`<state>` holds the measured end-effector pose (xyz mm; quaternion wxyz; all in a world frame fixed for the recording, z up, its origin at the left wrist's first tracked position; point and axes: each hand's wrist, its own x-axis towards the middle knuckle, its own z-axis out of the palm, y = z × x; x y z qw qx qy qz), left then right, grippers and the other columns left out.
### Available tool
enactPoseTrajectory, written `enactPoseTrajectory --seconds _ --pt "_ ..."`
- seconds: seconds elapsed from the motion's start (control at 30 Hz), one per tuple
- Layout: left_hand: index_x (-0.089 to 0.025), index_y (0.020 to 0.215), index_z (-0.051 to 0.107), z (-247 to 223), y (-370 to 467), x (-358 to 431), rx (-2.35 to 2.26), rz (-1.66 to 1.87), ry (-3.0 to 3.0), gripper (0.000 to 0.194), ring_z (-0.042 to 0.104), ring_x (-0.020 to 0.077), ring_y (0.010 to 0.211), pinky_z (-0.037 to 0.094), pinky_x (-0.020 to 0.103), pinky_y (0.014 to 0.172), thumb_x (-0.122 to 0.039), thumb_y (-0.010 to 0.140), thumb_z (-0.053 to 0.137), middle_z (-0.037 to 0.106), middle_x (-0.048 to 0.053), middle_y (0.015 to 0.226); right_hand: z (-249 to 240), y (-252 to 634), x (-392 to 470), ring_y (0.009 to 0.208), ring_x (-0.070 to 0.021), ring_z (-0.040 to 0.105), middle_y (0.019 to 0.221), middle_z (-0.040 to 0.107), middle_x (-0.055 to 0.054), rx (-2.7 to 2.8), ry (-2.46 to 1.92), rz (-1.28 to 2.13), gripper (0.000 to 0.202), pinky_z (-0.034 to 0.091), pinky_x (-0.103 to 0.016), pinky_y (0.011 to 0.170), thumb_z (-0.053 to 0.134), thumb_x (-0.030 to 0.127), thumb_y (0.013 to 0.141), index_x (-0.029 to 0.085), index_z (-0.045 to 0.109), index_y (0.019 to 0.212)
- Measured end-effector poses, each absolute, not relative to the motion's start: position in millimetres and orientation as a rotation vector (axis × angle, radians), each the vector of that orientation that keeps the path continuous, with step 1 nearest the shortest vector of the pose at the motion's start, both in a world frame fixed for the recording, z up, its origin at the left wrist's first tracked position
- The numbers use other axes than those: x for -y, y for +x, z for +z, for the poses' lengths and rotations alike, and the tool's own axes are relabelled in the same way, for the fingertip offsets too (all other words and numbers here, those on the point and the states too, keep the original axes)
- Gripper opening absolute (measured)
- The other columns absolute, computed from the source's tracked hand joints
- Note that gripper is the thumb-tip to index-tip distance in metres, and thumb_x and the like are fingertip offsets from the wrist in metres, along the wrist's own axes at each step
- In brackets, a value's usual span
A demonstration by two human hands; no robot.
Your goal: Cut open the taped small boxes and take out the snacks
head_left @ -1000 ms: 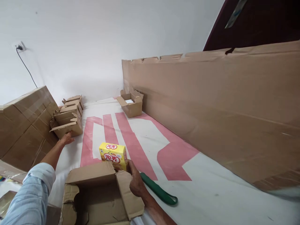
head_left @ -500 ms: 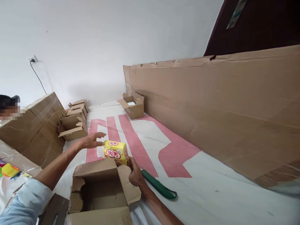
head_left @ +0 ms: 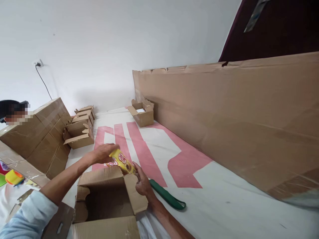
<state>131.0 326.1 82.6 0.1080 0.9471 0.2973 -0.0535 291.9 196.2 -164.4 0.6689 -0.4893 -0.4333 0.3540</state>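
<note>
A small yellow snack box [head_left: 122, 160] with red-and-white lettering is tilted between both hands, just beyond the far flap of an open cardboard box [head_left: 107, 202]. My left hand [head_left: 106, 152] grips its upper left end from above. At the lower right end, my right hand [head_left: 142, 181] holds it, fingers closed on the edge. The cardboard box stands in front of me with its flaps spread; its visible inside is dark and shows nothing lying in it. To the right of my right hand lies a dark green tube-shaped object [head_left: 167, 195] with a strap loop.
Several open cardboard boxes [head_left: 79, 134] line the left side beside a large taped carton [head_left: 45, 136]. Another open box [head_left: 143, 116] stands at the back. A long cardboard panel [head_left: 224, 122] borders the right. At far left, a person's head [head_left: 15, 111] shows above the carton.
My left hand has moved onto the yellow snack box and grasped it. The box has turned and tipped from nearly upright to slanting. My right hand keeps hold of it.
</note>
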Motion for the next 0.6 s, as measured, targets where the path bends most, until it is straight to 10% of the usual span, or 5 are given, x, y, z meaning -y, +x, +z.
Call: enactPoseTrajectory --seconds 0.23,0.6 --pt "-0.023 0.092 0.059 82.7 -5.2 -380.8 -1.487 0.332 2.18 0.048 0.073 0.0275 0.091 0.06 0.036 0.079 -0.033 0.058 0.091 0.072 -0.001 0.085 -168.5 287.8 -200.2 0.108 -0.033 0.076 0.123 0.077 -0.016 0.98 -1.111 0.746 0.068 0.068 -0.048 0.089 0.067 0.035 0.071 0.022 0.069 0.137" --pt "-0.021 0.116 0.064 38.6 -86.1 -418.9 -1.943 0.704 1.647 0.071 0.083 0.0323 0.099 0.069 0.037 0.078 -0.039 0.061 0.106 0.081 0.007 0.099 -160.8 300.3 -198.1 0.101 -0.0354 0.078 0.116 0.08 -0.014 1.024 -1.158 0.788 0.063 0.067 -0.047 0.083 0.065 0.044 0.069 0.023 0.075 0.128"
